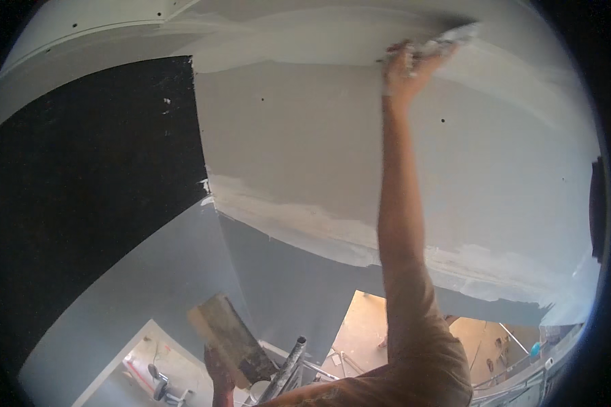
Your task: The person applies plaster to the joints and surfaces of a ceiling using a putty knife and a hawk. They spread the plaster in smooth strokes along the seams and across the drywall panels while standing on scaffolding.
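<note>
Right hand (406, 64) fingers clamp taping knife (448, 39) at ceiling joint (305, 34); left hand (218, 374) fingers grip tilted mud hawk (229, 337). Risk: tilt drops compound, overreach gouges joint.

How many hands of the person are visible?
2: the right hand is raised, pressing a trowel against the ceiling; the left hand holds a board low.

Right hand (409, 64): raised at the upper right of the grey plasterboard surface (305, 149), gripping a plaster-smeared flat metal trowel (448, 39) pressed against that surface.
Left hand (218, 374): low, near the bottom edge, left of the raised arm, under a dirty rectangular wooden plaster board (231, 339).
Black panel (95, 197): left of the plasterboard surface.
Metal scaffold tube (288, 370): just right of the wooden board.
Pale plaster band (332, 230): along the plasterboard's lower edge.
</note>
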Motion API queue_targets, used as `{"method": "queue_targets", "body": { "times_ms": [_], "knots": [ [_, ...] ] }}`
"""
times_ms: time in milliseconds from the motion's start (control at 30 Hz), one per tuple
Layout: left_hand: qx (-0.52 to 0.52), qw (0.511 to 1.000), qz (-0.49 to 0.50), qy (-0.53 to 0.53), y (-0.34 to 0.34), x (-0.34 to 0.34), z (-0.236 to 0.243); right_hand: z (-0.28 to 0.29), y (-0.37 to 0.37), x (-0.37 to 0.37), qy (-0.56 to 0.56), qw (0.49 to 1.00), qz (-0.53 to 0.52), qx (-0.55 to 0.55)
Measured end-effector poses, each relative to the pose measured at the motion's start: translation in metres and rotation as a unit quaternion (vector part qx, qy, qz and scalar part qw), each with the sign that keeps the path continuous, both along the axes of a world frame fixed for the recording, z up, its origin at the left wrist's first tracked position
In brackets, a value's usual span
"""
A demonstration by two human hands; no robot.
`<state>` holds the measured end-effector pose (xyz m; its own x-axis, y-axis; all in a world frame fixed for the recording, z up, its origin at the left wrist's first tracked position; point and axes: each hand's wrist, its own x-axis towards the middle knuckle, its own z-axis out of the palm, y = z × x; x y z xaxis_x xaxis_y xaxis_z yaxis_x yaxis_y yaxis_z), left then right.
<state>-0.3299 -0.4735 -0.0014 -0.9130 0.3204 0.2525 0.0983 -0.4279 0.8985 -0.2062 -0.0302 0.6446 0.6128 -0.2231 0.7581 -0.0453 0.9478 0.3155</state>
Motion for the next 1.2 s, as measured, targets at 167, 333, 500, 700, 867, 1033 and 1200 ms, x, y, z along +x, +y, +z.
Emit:
{"method": "queue_targets", "body": {
  "times_ms": [167,333,500,700,867,1033,1200],
  "knots": [
    [-0.061,0.995,0.071,0.025,-0.028,0.010,0.008,-0.008,-0.035,-0.096,0.005,0.999,-0.033,-0.034],
    [0.072,0.996,0.038,-0.048,-0.054,0.015,0.009,-0.010,-0.071,-0.144,0.001,0.999,-0.007,0.037],
    [0.043,0.988,0.122,-0.084,-0.076,0.011,-0.020,-0.017,-0.095,-0.180,-0.042,0.989,0.135,0.036],
    [-0.282,0.862,0.251,0.337,-0.123,0.012,-0.083,-0.021,-0.099,-0.213,-0.066,0.991,0.112,0.004],
    [-0.101,0.963,0.246,0.036,-0.102,0.016,-0.050,-0.016,-0.096,-0.248,-0.061,0.997,0.034,-0.016],
    [0.073,0.953,0.206,-0.210,-0.091,0.013,-0.022,-0.013,-0.099,-0.282,-0.074,0.977,0.198,0.018],
    [0.062,0.962,0.203,-0.171,-0.093,0.018,-0.019,-0.015,-0.103,-0.297,-0.084,0.981,0.175,0.011]
  ]
}}
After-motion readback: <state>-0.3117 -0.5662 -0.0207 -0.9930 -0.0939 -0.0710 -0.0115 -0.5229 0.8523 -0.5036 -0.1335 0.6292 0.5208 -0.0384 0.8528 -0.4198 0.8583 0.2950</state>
